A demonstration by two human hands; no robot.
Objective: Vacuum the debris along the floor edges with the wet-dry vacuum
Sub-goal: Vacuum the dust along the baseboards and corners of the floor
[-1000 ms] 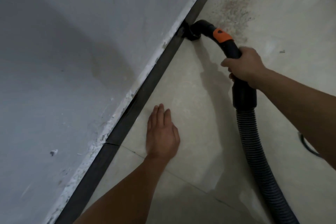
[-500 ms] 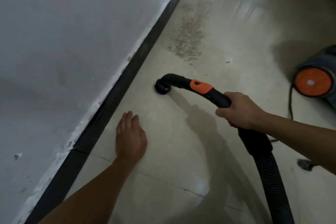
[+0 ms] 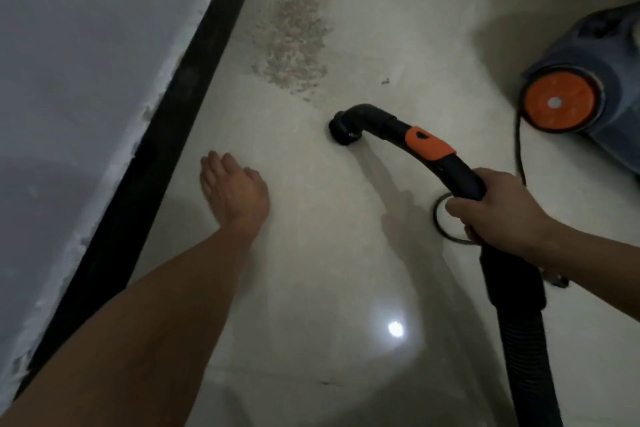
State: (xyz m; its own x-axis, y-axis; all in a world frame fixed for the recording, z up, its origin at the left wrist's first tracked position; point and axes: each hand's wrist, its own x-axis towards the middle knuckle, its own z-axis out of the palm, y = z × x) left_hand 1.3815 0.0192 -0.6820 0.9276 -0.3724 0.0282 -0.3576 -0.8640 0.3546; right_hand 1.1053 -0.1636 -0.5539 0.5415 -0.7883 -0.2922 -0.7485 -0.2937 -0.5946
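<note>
Hose (image 3: 530, 357), black and ribbed, rises from the lower right edge to a smooth black cuff. The right hand (image 3: 498, 211) grips the curved black tube (image 3: 464, 180) just above that cuff, fingers wrapped round it. Beyond this hand the tube carries an orange collar (image 3: 429, 146), then bends down to a round nozzle (image 3: 344, 130) at the pale floor (image 3: 311, 270); whether it touches the floor I cannot tell. A thin dark cord (image 3: 435, 218) loops on the floor under the right hand.

The left hand (image 3: 235, 191), slightly blurred, lies palm down on the floor with fingers straight and pressed together. It points toward the dark baseboard (image 3: 173, 107), left of the nozzle and apart from it.

Farther out, a patch of gritty debris (image 3: 294, 35) lies on the floor near the baseboard, just beyond the nozzle and well ahead of both hands. The grey wall (image 3: 86, 28) runs along the left. At the far right sits the blue-grey vacuum (image 3: 595, 45), its orange wheel (image 3: 557, 102) facing the camera, well apart from the debris.
</note>
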